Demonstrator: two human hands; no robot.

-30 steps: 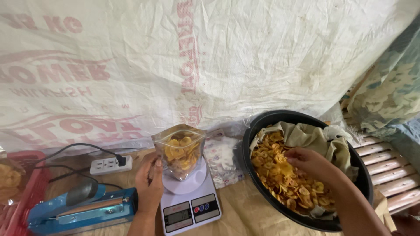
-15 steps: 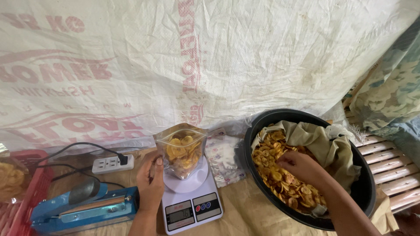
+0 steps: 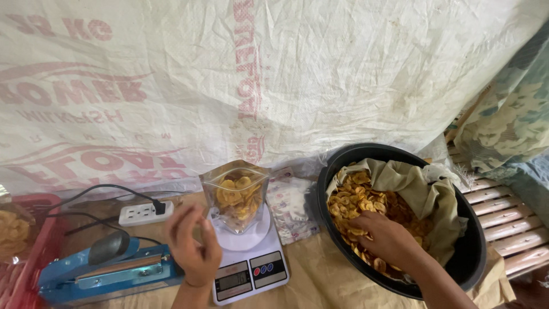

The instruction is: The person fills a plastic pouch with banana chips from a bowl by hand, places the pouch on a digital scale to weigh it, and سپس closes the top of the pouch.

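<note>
Nearest, left hand (image 3: pixel 191 247) hovers w/ fingers loosely curled and parted, holding nothing, just left of the scale (image 3: pixel 247 260). Blue sealer (image 3: pixel 108 269) sits near-left, w/ a red crate (image 3: pixel 23 252) at the left edge. Right hand (image 3: pixel 389 240) is down in the chips (image 3: pixel 357 197) in the black tub (image 3: pixel 474 252); fingertips buried, so can't tell if pinching. Clear pouch (image 3: pixel 237 194) of chips stands on the scale. Farther: power strip (image 3: pixel 143 213), cloth (image 3: pixel 420 189) lining the tub, white tarp (image 3: pixel 286 74) behind.
</note>
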